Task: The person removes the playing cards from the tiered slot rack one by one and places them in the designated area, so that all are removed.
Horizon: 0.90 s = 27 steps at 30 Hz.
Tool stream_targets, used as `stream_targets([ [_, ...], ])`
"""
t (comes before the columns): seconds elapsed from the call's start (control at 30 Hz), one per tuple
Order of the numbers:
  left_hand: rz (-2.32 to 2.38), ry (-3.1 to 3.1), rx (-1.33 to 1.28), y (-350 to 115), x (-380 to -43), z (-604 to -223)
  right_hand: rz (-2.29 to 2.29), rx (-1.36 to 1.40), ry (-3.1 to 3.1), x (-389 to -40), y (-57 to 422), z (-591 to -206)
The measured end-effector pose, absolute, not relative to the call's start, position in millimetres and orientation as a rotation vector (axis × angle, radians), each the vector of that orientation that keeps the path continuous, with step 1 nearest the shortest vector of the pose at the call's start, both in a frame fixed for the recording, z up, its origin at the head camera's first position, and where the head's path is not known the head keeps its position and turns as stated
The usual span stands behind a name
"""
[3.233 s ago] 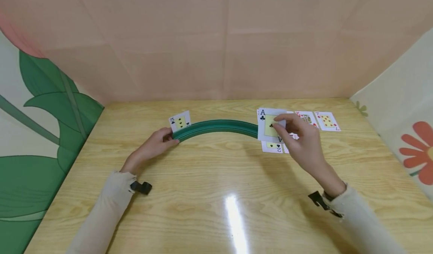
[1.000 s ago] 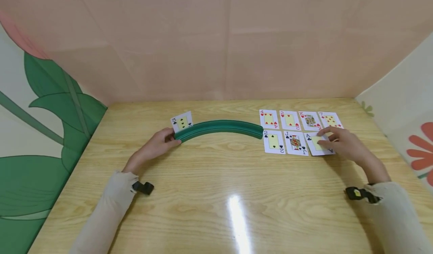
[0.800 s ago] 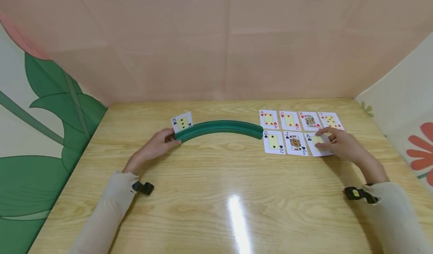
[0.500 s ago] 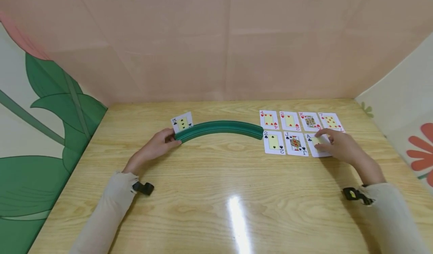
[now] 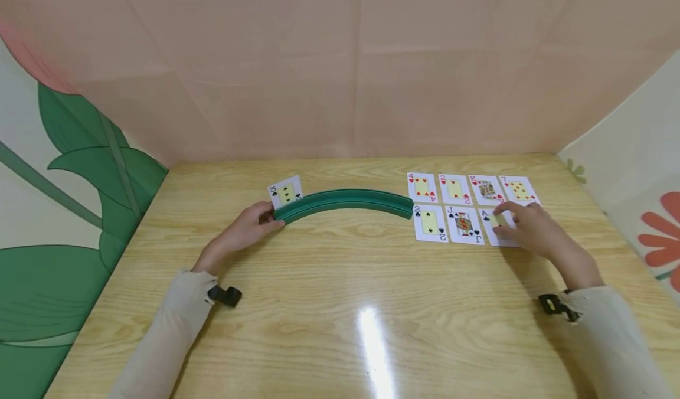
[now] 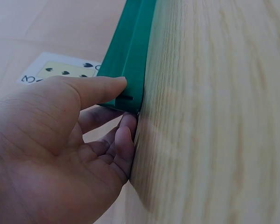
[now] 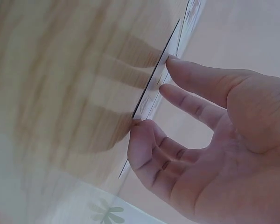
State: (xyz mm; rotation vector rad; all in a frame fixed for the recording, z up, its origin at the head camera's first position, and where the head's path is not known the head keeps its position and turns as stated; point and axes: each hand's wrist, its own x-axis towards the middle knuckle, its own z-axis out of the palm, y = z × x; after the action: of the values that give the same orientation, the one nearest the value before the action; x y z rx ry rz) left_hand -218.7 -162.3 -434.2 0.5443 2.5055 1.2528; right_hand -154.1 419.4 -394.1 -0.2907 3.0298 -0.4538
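My left hand [image 5: 241,228] pinches the left end of a curved green card holder [image 5: 345,198], thumb along its front side. In the holder's slot near that hand stands a spade card [image 5: 285,192], leaning back. My right hand [image 5: 536,231] is over the ace of clubs [image 5: 491,236], which lies face up on the table; its thumb [image 7: 191,74] and index fingertip touch the card. In the right wrist view, the remaining fingers bend beside the card's edge. To the ace's left lie the jack of spades [image 5: 464,225] and two of spades [image 5: 430,223].
Behind them a row holds the four of hearts [image 5: 422,187], two of hearts [image 5: 454,190], king of hearts [image 5: 486,190] and seven of diamonds [image 5: 519,189]. A pink wall covering [image 5: 345,92] borders the table [image 5: 297,304] at the back. Patterned panels flank both sides.
My right hand has carried the ace of clubs from above the holder's right end down to the table, right of the jack, then shifted it slightly straighter. The left hand keeps its grip.
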Motion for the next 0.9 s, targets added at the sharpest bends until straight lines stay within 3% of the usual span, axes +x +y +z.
stream_targets([
  [0.6,1.253,2.508,0.547,-163.7,-218.4,-433.5,-0.442,-0.219,3.086,-152.9,401.9,-388.2],
  [0.9,1.244,2.491,0.556,-152.9,-200.0,-400.0,-0.491,-0.294,3.179,-146.7,382.3,-383.2],
])
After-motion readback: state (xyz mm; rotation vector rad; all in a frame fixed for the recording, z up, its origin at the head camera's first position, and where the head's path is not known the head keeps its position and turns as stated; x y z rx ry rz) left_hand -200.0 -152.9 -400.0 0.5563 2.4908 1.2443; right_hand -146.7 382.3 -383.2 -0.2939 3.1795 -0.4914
